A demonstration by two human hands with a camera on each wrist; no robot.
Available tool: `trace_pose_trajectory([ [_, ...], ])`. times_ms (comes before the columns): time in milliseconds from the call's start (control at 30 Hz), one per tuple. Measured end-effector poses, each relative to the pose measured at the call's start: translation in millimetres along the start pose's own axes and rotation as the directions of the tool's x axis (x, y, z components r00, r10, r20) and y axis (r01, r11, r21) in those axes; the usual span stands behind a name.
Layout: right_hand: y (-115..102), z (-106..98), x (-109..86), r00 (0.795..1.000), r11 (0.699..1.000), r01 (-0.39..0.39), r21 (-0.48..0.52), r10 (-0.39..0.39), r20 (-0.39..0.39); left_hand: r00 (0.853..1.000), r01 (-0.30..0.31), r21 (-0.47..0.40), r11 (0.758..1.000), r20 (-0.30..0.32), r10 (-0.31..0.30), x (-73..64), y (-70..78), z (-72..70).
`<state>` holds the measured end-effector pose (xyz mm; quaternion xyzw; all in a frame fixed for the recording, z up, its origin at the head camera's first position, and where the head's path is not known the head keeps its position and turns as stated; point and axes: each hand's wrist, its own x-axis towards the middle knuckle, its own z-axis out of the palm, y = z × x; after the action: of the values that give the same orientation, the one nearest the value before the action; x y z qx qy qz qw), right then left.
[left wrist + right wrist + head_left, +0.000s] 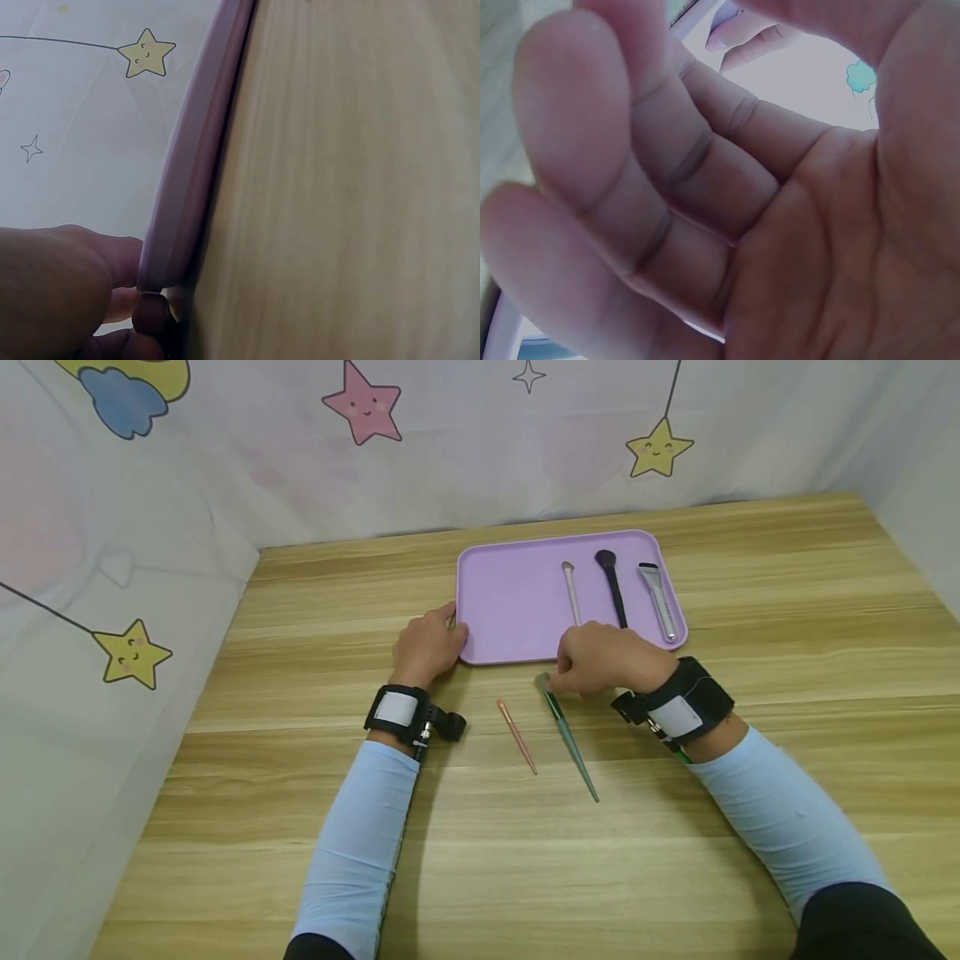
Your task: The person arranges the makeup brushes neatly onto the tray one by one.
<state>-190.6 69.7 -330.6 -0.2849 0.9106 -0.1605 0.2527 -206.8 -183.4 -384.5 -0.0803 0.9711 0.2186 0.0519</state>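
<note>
My left hand (429,647) holds the near left corner of the lilac tray (510,593). In the left wrist view, the thumb lies by the rim and the other fingers bend beneath the corner. My right hand (611,656) is low over the tray's front edge, fingers bent. Its fingertips are right at the bristle end of a green makeup brush (572,745); I cannot tell whether they pinch it. The right wrist view shows the curled fingers (577,112) and palm, with no brush visible. Left of the green brush, a thin pink makeup brush (517,739) lies on the table.
Inside the tray lie a slim pale brush (570,593), a black brush (612,589), partly covered by the right hand, and a silver flat-headed brush (658,602). The wooden table (300,793) meets a white curtain (480,460) printed with stars.
</note>
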Motion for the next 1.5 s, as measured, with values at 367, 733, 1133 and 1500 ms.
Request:
trace_pose_trajectory([
  [367, -3, 2, -2.4, 0.999, 1.0, 0.018, -0.022, -0.017, 0.039, 1.0, 0.007, 0.002, 1.0, 0.002, -0.007, -0.8, 0.3, -0.1],
  [733, -5, 4, -4.4, 0.998, 0.999, 0.023, -0.048, -0.02, 0.061, 1.0, 0.011, 0.002, 1.0, 0.001, -0.011, -1.1, 0.3, 0.0],
  [1133, -11, 8, -5.4, 0.994, 0.997, -0.014, -0.082, 0.023, 0.111, 1.0, 0.017, -0.003, 1.0, 0.008, -0.017, -0.7, 0.3, 0.4],
  [1500, -16, 10, -5.4, 0.988, 0.994, -0.04, -0.097, 0.053, 0.144, 1.0, 0.009, 0.0, 1.0, 0.005, -0.009, -0.2, 0.0, 0.0],
])
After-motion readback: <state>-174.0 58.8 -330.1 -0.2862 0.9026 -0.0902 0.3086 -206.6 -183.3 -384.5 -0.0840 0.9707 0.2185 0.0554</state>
